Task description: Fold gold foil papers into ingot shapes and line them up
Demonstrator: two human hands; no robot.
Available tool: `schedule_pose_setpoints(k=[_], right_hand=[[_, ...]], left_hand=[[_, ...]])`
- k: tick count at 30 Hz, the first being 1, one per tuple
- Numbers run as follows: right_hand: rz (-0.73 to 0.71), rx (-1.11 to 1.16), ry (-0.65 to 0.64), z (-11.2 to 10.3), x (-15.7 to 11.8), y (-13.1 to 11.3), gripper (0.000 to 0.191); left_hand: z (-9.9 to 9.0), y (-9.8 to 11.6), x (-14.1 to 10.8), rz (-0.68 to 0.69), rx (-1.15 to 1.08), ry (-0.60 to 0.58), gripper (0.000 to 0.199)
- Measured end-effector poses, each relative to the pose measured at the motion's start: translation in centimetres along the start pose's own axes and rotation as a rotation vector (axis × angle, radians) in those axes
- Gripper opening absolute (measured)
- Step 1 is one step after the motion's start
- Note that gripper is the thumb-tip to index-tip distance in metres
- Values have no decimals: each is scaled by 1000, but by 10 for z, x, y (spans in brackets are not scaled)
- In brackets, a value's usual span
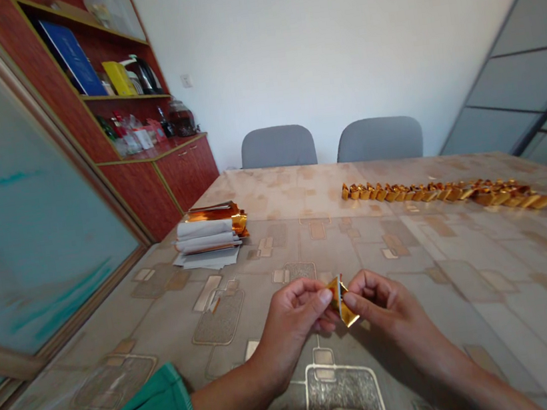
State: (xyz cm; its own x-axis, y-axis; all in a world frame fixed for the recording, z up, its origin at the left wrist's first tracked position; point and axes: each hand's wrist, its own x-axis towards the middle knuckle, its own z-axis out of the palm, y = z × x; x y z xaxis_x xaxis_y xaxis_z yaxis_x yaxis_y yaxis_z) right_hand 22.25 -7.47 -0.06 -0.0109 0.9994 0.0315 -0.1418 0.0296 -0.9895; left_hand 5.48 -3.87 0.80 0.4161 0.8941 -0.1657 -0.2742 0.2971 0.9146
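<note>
Folded gold foil (341, 305) held mid-air, narrow pinch between left hand (291, 320) and right hand (381, 305); fingers hide part of fold. Patterned tablecloth (449, 316) below.

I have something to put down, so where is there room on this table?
There's room on the patterned tablecloth between the paper stack and the gold foil row, and right of the right hand. It's crowded along the row, at the stack, and around the foil piece both hands hold.

Bright even light; soft shadow under right hand (382, 305); warped edges.
</note>
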Motion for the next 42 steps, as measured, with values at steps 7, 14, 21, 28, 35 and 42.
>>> schedule_pose_setpoints(k=[7,14,21,28,35,42], right_hand=[[4,-7,-59,3,-3,-3,32],[29,-16,-30,3,-7,6,35],[-24,21,61,5,-3,-2,36],[-54,-8,37,6,-6,-7,28],[-61,-70,-4,6,-6,-1,30],[-117,-119,67,5,-2,-7,30]], left_hand=[[3,-1,-1,22,59,12,36],[3,-8,-2,-67,129,-96,43],[7,-8,-5,-73,-8,-93,43],[6,-2,-6,25,169,-21,32],[8,5,-7,100,383,-20,27],[5,-4,-4,78,197,-118,28]])
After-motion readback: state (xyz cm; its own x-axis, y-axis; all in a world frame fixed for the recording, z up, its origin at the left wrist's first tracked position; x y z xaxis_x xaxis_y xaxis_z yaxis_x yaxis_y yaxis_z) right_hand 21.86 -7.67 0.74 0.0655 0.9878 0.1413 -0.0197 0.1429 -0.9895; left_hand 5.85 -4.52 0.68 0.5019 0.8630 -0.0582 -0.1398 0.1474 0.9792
